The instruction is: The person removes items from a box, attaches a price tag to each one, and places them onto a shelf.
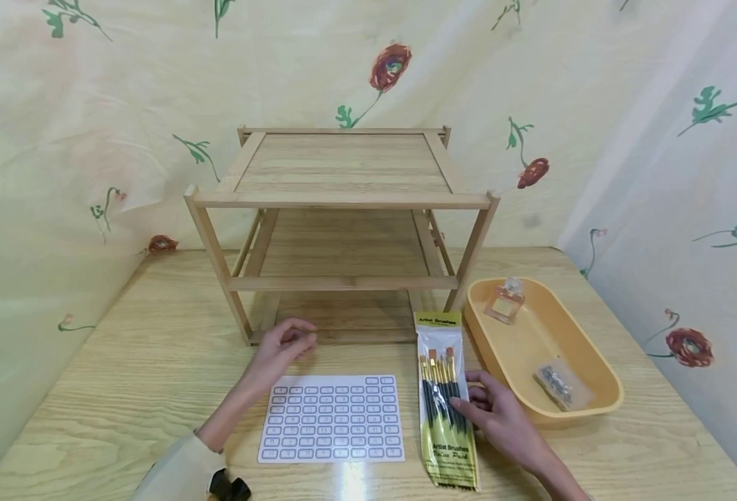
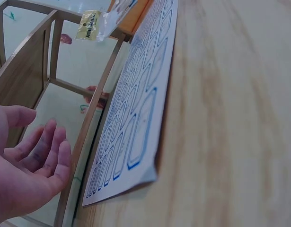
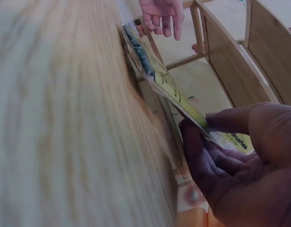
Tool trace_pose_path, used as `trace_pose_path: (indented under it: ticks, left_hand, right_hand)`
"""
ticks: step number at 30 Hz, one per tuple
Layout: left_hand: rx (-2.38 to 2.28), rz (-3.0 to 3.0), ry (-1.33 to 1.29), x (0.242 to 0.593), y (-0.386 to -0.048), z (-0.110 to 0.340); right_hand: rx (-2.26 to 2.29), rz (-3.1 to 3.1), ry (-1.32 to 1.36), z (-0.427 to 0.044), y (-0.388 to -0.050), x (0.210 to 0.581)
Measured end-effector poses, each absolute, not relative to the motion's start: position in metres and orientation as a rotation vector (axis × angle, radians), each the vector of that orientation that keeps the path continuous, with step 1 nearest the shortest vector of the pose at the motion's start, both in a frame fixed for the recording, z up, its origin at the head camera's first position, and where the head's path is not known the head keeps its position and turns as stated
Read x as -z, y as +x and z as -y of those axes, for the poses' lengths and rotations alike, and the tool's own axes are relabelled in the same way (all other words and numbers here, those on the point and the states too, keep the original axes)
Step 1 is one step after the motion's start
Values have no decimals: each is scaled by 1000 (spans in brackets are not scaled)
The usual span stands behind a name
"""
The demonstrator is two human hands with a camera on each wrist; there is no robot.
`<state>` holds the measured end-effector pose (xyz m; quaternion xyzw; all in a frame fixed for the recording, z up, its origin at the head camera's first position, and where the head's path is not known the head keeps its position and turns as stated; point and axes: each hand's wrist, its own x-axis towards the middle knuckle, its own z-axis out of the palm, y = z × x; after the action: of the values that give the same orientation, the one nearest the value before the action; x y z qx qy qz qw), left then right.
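The right grip [image 1: 500,419] pinches the brush pack [image 1: 436,402], whose long axis points toward the rack [image 1: 343,282], while the left grip [image 1: 282,348], loosely curled, is nearer the rack.

A home-like tabletop corner, though whether it is in a home or a studio cannot be told. A 3-tier wooden rack [image 1: 346,243] stands on a wood-grain table [image 1: 124,376]; flower-printed sheeting [image 1: 305,69] hangs behind the rack and to its left and right. Near the rack are household goods: a perfume bottle [image 1: 504,304] in a yellow tray [image 1: 525,344] at its right, artist brushes [image 1: 437,390] in front.
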<state>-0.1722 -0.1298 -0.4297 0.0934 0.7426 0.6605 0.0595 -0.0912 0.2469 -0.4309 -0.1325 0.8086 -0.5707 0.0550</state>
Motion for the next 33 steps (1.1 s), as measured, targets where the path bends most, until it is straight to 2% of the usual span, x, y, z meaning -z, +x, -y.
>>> trace_pose_path:
  ticks: [9, 33]
  left_hand:
    - [-1974, -2314, 271, 433, -170, 135]
    - [-1950, -2362, 298, 431, -168, 142]
  right_hand:
    - [1658, -2591, -485, -244, -94, 435]
    - [1455, -2749, -402, -238, -97, 429]
